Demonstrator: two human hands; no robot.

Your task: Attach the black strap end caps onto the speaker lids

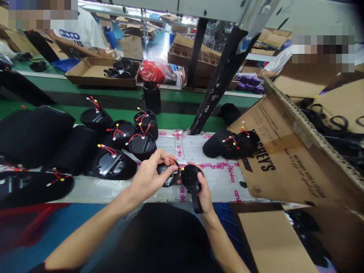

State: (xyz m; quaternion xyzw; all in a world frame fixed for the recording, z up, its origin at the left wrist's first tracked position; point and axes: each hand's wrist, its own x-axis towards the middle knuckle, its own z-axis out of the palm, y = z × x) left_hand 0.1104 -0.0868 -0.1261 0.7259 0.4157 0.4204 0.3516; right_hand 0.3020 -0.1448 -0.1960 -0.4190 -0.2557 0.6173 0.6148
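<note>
My left hand (150,177) pinches a small black plastic part (170,174) with a thin red wire at its top. My right hand (202,187) grips a round black speaker-like piece (192,177) with a black strap (196,200) hanging from it. The two held pieces nearly touch above a plastic sheet with pink lettering (210,167). Beyond my hands, several black domed housings (110,163) with red and yellow wires stand on the sheet. Two more wired housings (227,144) lie on the right.
Black padded covers (34,134) lie at the left. A printed cardboard box flap (284,163) juts in from the right, and a steel post (218,79) rises behind the sheet. A co-worker (79,38) stands beyond a cardboard tray (102,72) across a green conveyor (113,112).
</note>
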